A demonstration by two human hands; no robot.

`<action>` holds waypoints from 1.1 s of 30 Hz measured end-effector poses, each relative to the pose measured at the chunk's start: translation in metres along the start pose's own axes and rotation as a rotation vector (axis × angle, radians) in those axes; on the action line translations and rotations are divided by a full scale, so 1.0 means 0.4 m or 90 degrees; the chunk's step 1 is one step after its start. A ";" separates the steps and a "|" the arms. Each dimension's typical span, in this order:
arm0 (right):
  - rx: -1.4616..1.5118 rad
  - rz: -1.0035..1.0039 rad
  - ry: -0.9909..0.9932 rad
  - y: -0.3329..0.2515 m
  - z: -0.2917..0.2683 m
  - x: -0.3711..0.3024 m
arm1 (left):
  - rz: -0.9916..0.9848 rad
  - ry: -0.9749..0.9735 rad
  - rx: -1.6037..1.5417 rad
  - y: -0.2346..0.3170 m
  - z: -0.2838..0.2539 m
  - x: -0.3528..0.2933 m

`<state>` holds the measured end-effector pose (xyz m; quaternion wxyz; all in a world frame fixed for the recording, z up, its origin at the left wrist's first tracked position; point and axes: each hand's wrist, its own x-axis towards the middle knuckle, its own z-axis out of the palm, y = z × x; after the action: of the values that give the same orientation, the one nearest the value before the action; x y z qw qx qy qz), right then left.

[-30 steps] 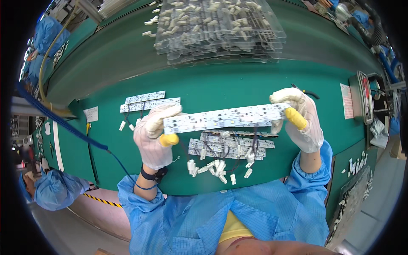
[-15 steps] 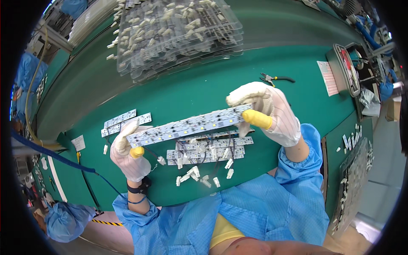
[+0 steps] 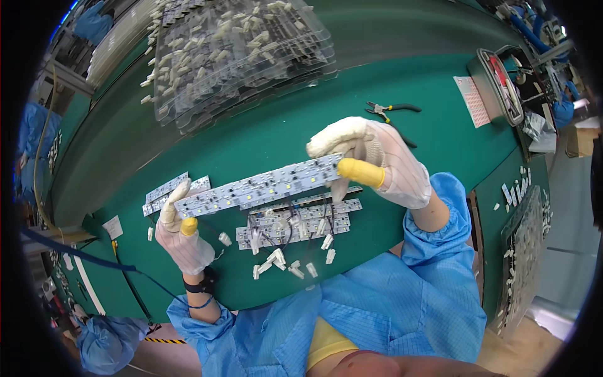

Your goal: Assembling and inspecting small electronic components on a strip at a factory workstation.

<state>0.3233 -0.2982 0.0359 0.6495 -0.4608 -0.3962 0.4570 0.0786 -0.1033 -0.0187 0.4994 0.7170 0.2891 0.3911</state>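
Both my hands hold up a long white LED circuit board strip (image 3: 264, 183), tilted with its right end higher. My left hand (image 3: 182, 235), gloved with a yellow thumb cot, pinches its left end. The right end sits between the yellow-covered thumb and curled fingers of my right hand (image 3: 383, 160), also gloved. Along the strip's lower edge a step shows near the middle; whether it is one board or two overlapping I cannot tell. Below it, several wired LED boards (image 3: 301, 229) lie on the green mat (image 3: 207, 151) with white connectors (image 3: 276, 256). Shorter boards (image 3: 166, 188) lie beyond my left hand.
Stacked clear trays (image 3: 245, 69) full of connectors and boards stand at the far side. Cutting pliers (image 3: 396, 108) lie beyond my right hand. A metal tool box (image 3: 499, 88) and printed sheet (image 3: 471, 100) are far right. A blue cord (image 3: 81, 240) runs to my left wrist.
The whole scene has shifted slightly left in view. The held strip's lower edge now shows a clearer step near its middle. Both hands keep their grip on its ends.
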 end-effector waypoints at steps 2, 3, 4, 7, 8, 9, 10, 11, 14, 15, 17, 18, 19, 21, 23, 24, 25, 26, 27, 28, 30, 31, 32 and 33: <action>0.022 -0.025 -0.003 0.004 0.001 0.002 | 0.004 -0.024 -0.111 0.010 -0.003 -0.008; -0.008 0.009 0.016 -0.003 0.001 0.002 | 0.008 -0.017 -0.160 0.012 -0.002 -0.012; -0.038 0.042 0.033 -0.005 0.002 0.004 | 0.007 -0.006 -0.152 0.015 -0.001 -0.015; -0.054 0.052 0.083 0.011 -0.002 0.009 | 0.042 -0.027 -0.218 0.025 0.001 -0.021; -0.067 0.060 0.098 0.013 0.000 0.014 | 0.086 -0.057 -0.206 0.023 -0.001 -0.017; -0.054 0.032 0.096 0.017 0.008 0.019 | 0.060 -0.035 -0.198 0.035 0.005 -0.025; -0.044 0.003 0.098 0.018 0.013 0.023 | 0.037 -0.014 -0.194 0.046 0.010 -0.030; -0.068 -0.006 0.099 0.038 -0.003 0.023 | 0.084 -0.018 -0.076 0.043 0.003 -0.024; -0.146 0.081 0.114 0.027 0.005 0.035 | 0.106 0.007 -0.107 0.055 0.008 -0.035; -0.115 0.027 0.095 0.035 0.004 0.035 | 0.209 -0.019 -0.029 0.047 0.002 -0.020; -0.115 0.045 0.095 0.042 -0.001 0.036 | 0.232 -0.031 -0.025 0.042 -0.009 -0.017; -0.117 0.063 0.105 0.044 -0.006 0.035 | 0.256 -0.050 -0.027 0.040 -0.010 -0.016; -0.099 0.004 0.054 0.048 -0.012 0.035 | 0.271 -0.051 -0.024 0.043 -0.012 -0.013; -0.092 0.009 0.055 0.047 -0.009 0.035 | 0.157 -0.032 -0.061 0.055 -0.007 -0.022; -0.089 0.014 0.065 0.043 -0.002 0.031 | -0.038 -0.006 -0.151 0.074 0.006 -0.022; -0.039 0.006 0.046 0.035 0.007 0.024 | -0.009 -0.019 0.002 0.067 -0.005 -0.008; 0.013 -0.001 0.022 0.031 0.016 0.021 | 0.000 -0.023 0.099 0.054 -0.020 -0.005; 0.007 -0.001 0.027 0.027 0.023 0.018 | 0.011 -0.026 0.196 0.045 -0.027 -0.002; -0.019 0.004 0.033 0.029 0.030 0.015 | 0.012 -0.031 0.192 0.044 -0.023 -0.002; -0.045 0.010 0.039 0.030 0.032 0.012 | -0.004 -0.029 0.115 0.048 -0.020 -0.003; -0.064 -0.009 0.069 0.039 0.019 0.023 | -0.019 -0.031 0.040 0.056 -0.013 -0.008; -0.081 -0.028 0.095 0.044 0.014 0.029 | -0.027 -0.046 -0.032 0.062 -0.008 -0.011; -0.078 -0.029 0.097 0.042 0.008 0.027 | -0.036 -0.060 -0.103 0.065 -0.007 -0.012; -0.113 0.015 0.113 0.037 0.001 0.026 | -0.023 -0.041 -0.087 0.048 -0.011 -0.021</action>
<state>0.3224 -0.2859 0.0227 0.6330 -0.5602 -0.3705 0.3851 0.0710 -0.1142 -0.0021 0.5630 0.6884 0.2581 0.3776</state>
